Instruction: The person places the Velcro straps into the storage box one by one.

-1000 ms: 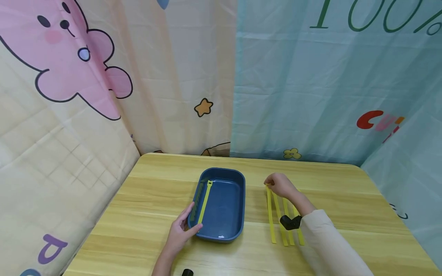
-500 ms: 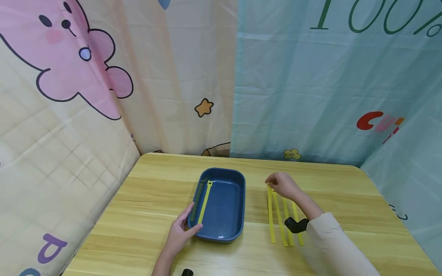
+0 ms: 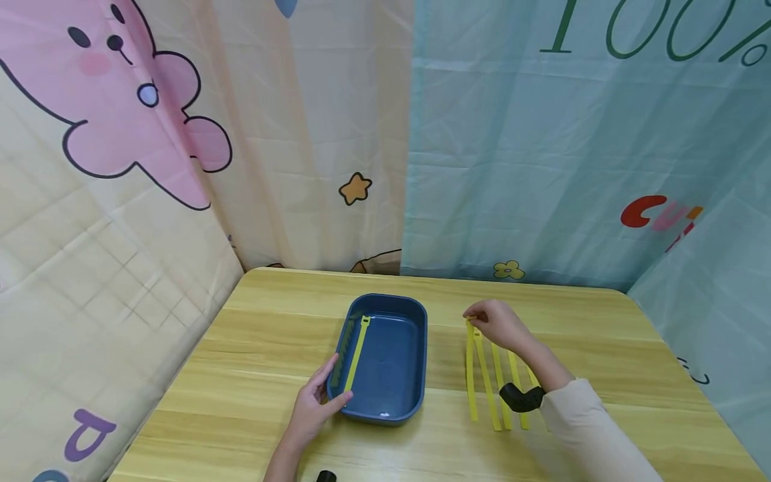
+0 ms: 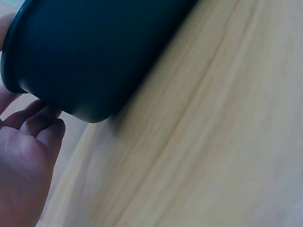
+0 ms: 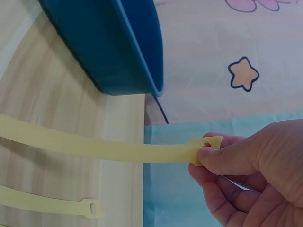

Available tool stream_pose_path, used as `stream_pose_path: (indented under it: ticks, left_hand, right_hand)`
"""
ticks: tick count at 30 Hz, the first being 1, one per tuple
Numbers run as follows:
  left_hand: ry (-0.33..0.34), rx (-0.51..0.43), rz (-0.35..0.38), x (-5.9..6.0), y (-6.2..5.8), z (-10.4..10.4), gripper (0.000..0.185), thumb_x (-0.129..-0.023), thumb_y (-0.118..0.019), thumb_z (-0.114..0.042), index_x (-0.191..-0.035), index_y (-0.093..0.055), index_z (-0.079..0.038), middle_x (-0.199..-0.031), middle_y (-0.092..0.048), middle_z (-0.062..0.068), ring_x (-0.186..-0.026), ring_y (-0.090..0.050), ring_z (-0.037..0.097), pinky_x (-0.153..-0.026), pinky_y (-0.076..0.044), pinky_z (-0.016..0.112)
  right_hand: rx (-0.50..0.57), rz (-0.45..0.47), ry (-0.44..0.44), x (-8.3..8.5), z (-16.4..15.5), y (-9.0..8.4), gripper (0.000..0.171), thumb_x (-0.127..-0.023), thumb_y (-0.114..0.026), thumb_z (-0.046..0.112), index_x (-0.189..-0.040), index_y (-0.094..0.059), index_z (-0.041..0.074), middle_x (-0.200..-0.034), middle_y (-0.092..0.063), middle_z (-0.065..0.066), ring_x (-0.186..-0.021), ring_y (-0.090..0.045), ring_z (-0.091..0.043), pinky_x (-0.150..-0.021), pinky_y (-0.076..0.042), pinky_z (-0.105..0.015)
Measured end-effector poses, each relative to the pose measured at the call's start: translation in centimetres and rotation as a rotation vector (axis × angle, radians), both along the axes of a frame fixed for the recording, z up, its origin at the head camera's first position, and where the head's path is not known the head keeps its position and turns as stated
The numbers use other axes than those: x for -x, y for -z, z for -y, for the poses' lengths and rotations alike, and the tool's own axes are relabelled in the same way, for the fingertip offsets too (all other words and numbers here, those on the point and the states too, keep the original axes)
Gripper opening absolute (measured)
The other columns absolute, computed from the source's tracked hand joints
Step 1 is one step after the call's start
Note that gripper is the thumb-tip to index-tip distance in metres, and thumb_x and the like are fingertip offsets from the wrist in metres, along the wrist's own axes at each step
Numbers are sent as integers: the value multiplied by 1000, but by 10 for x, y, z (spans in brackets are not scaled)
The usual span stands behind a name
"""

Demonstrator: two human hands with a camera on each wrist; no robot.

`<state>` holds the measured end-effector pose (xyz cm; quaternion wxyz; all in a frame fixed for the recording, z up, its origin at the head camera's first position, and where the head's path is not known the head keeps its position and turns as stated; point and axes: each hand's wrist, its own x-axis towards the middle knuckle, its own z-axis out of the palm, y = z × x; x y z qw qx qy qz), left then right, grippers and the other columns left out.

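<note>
My left hand [image 3: 310,410] grips the near left corner of a blue rectangular plastic tub [image 3: 391,365], thumb over the rim and fingers along the outer wall. Inside the tub, one yellow slotted cable strap [image 3: 358,355] lies along the left side. To the right of it, my right hand [image 3: 498,324] pinches another yellow cable strap [image 5: 118,151] between thumb and fingers at its slotted head. In the right wrist view this strap bows away from the hand, above the table, its far end out of frame.
Several more yellow straps [image 3: 488,383] lie in a row on the wooden table [image 3: 271,335], partly under my right forearm. A printed curtain [image 3: 512,167] hangs behind the table's back edge. Dark wrist mounts [image 3: 521,397] sit at the forearms.
My right hand has risen slightly and shifted a little right, lifting the head of the leftmost strap. The strap's lower end has moved slightly left and up. The left hand and tub hold still.
</note>
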<state>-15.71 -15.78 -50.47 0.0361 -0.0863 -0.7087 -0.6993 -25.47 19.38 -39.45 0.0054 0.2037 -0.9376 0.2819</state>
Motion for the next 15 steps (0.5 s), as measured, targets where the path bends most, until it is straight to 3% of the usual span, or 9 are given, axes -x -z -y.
stream_pose_path:
  ticks: [15]
  left_hand:
    - [-6, 8, 7, 0, -1, 0, 71, -77, -72, -1, -139, -38, -3, -145, -29, 13, -131, -25, 24, -98, -28, 15]
  right_hand:
    - [23, -65, -12, -16, -1, -16, 16, -84, -60, -6, -97, -68, -1, -90, -65, -9, -77, -61, -20, -66, -52, -34]
